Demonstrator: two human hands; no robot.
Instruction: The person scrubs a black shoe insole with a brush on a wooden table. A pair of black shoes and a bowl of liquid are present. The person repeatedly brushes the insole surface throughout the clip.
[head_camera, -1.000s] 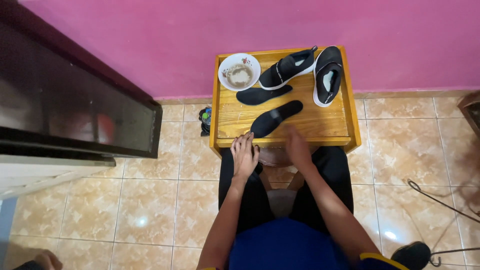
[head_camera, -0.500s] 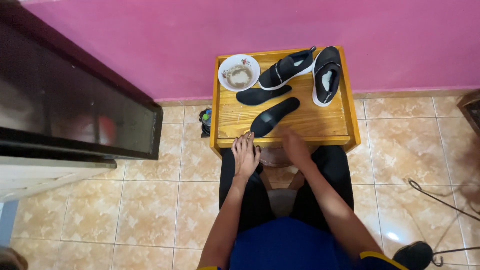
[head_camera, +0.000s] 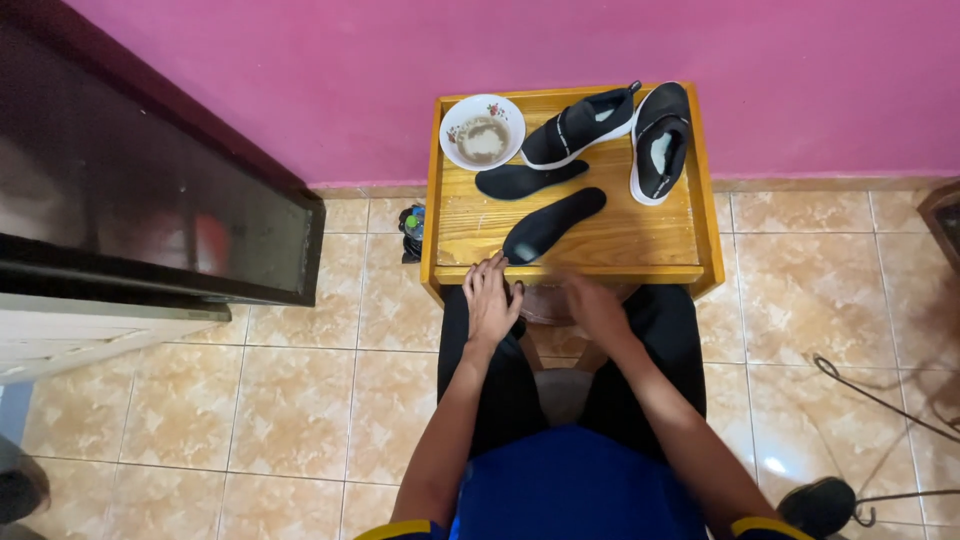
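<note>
— Sitting in front of a small wooden table (head_camera: 660, 255), against a pink wall (head_camera: 500, 50). Left hand (head_camera: 491, 298) lying flat at the near edge of the table, fingers spread apart, holding nothing, fingertips almost touching the heel end of a black insole (head_camera: 553, 224).

— And the right hand (head_camera: 596, 305)?

— Hovering just below the table edge, over the lap, blurred. Looking loose and unclenched, gripping nothing, but hard telling more.

— Where lying, the insole?

— Resting on the near half of the table top, slanting from the front left up to the right. A second black insole (head_camera: 528, 179) lying just behind, nearly level, close but seeming apart from the first.

— Anything else standing on the table?

— Two black shoes with white soles: one shoe (head_camera: 582, 126) tipping on its side at the back middle, the other shoe (head_camera: 661, 140) upright at the back right. Also a white bowl (head_camera: 482, 131) with brownish content, sitting in the back left corner, just beside the tipped shoe.

— Around the table?

— Beige floor tiles (head_camera: 300, 400), a dark cabinet (head_camera: 150, 215) at the left.
</note>
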